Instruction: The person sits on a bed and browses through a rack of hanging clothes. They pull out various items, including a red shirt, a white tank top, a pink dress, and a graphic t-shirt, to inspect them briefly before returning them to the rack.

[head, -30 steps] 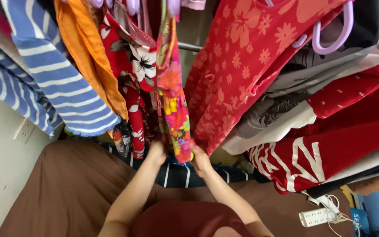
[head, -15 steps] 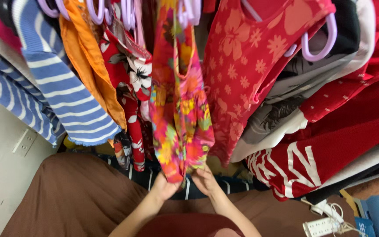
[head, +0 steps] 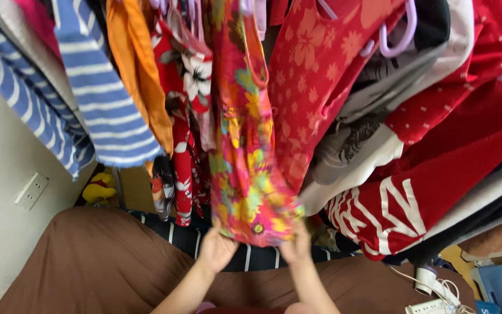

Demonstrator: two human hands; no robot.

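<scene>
Hanging garments across the top, bedding below, hands at lower centre.
The floral dress (head: 245,145) hangs mid-frame between the striped shirt (head: 103,104) at left and the patterned top (head: 321,81) at right; left hand (head: 216,250) and right hand (head: 296,247) grip its hem above the blanket (head: 100,261); wall socket (head: 31,191) lower left.

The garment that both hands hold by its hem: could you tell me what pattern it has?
The garment has a bright multicolour floral print on pink-red; the head view shows it.
</scene>
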